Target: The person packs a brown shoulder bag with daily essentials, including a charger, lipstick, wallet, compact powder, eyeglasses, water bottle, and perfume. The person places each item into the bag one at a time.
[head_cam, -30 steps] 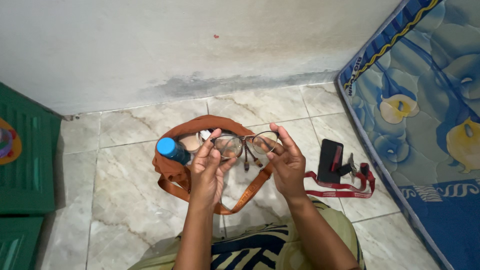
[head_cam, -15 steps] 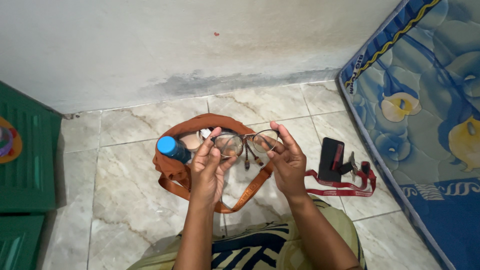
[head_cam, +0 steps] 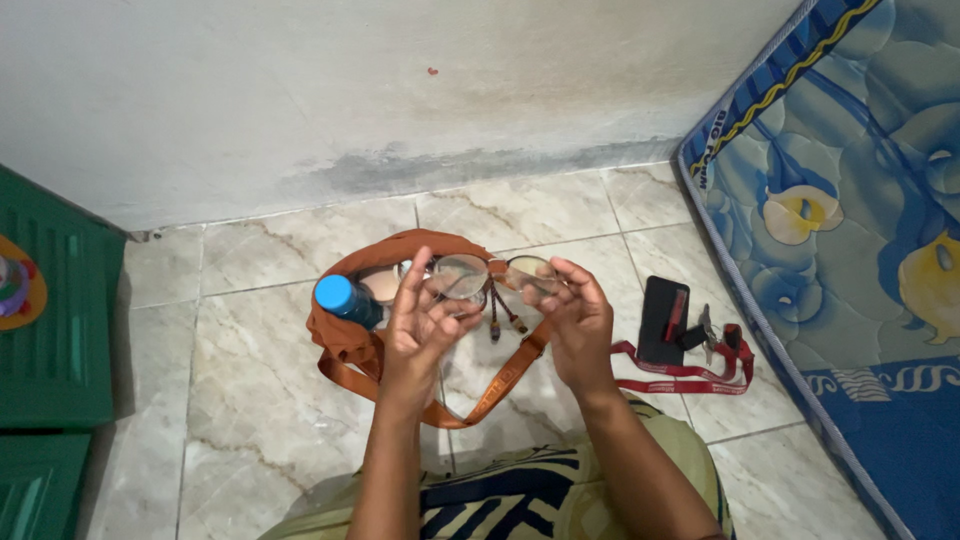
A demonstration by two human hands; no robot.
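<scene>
Green cabinet [head_cam: 45,330], far left. Blue-capped bottle [head_cam: 340,298] standing in an orange bag [head_cam: 350,345] on the tiled floor [head_cam: 250,400]. Left hand [head_cam: 420,335], fingers raised, pinching one end of the eyeglasses [head_cam: 480,277]; right hand [head_cam: 575,325] pinching the other end, above the bag. Glasses: likely light, thin-framed, fragile, smudge-prone lenses; best gripped at the frame ends. Black phone [head_cam: 663,320], keys on a red lanyard [head_cam: 690,375], blue mattress [head_cam: 860,220].

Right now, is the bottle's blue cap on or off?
On. The blue cap sits over the top of the bottle, which stands in the orange bag beside the left hand; neither hand touches it.
</scene>
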